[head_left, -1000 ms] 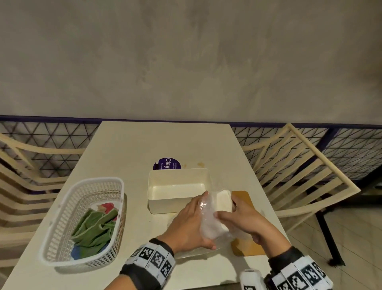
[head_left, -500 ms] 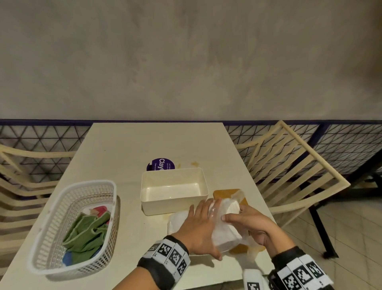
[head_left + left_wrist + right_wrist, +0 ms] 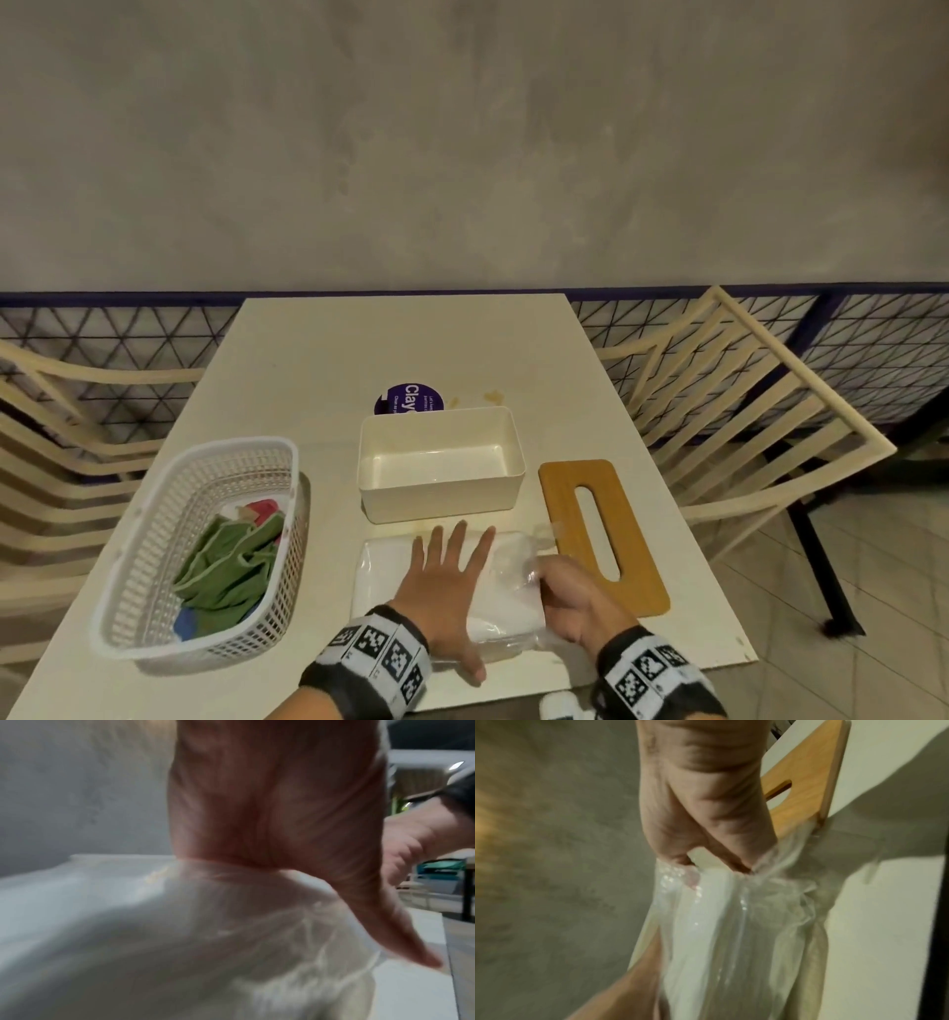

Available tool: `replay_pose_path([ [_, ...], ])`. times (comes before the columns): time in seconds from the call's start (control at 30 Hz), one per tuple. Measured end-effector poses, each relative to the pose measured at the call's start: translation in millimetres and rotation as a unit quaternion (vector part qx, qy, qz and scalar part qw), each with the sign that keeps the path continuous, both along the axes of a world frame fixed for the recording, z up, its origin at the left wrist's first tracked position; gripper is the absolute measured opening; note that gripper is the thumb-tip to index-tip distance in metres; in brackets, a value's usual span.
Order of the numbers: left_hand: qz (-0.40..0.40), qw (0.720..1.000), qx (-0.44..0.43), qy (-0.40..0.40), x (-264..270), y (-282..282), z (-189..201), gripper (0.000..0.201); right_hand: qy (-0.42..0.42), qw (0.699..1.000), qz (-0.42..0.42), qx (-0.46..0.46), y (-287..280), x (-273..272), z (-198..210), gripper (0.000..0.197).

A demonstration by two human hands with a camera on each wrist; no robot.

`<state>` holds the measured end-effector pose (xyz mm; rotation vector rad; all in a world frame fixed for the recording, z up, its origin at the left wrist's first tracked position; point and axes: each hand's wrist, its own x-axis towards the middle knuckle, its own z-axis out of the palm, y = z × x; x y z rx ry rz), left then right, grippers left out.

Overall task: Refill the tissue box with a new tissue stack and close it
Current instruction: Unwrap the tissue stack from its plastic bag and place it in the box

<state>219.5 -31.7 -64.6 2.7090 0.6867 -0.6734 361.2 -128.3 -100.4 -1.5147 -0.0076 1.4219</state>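
On the pale cream rectangular surface (image 3: 318,360), near its front edge, lies a white rectangular tissue stack (image 3: 390,575) partly sheathed in a clear crinkled plastic wrapper (image 3: 513,565). The left hand (image 3: 447,591) rests flat on top of the stack, palm down, its fingers (image 3: 434,547) straight and spread wide, the thumb reaching the stack's near edge; the left wrist view shows the palm pressed onto the wrapped stack. The right hand (image 3: 570,601) is at the stack's right end, its fingers (image 3: 721,833) curled and pinching a gathered fold of the clear wrapper, as the right wrist view shows. Just behind the stack stands a cream rectangular plastic tissue box (image 3: 441,462), open-topped, with nothing visible inside. To the right of the box and stack lies a flat tan wooden lid with an oblong slot (image 3: 601,529), its near left corner just beside the right hand and touched by a loose end of the wrapper. Behind the box, a round purple sticker with white lettering (image 3: 405,403) is partly hidden by the box's far wall. At the left of the surface sits a white perforated plastic basket (image 3: 154,555) holding green cloths (image 3: 231,570), with bits of red and blue fabric showing beside them. Cream slatted chairs (image 3: 744,442) flank the surface on both sides. Both wrists carry black bands with square black-and-white markers (image 3: 380,652).
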Motion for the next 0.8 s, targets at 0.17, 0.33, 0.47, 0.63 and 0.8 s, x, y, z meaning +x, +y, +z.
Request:
replay_pose_path([
  [0.17, 0.009, 1.000, -0.017, -0.017, -5.9, 5.9, -5.2, 0.139, 0.027, 0.999, 0.007, 0.023, 0.2, 0.6, 10.3, 0.046],
  [0.33, 0.017, 1.000, -0.014, -0.022, -4.8, 4.3, -9.8, 0.135, 0.081, 0.995, 0.013, 0.058, -6.0, 12.3, 2.0, 0.076],
  [0.47, 0.014, 1.000, 0.013, -0.012, -2.9, 1.2, -13.0, 0.134, 0.058, 0.996, 0.039, 0.050, -0.5, 9.8, 7.8, 0.064],
  [0.63, 0.014, 1.000, 0.015, -0.014, -0.7, -0.4, -16.2, 0.133, -0.009, 0.998, 0.056, -0.014, 3.4, 13.8, 12.6, 0.043],
  [0.8, 0.008, 1.000, 0.021, -0.018, 0.1, 0.8, -19.3, 0.134, -0.011, 0.996, 0.083, -0.026, 6.3, 16.2, 11.7, 0.045],
])
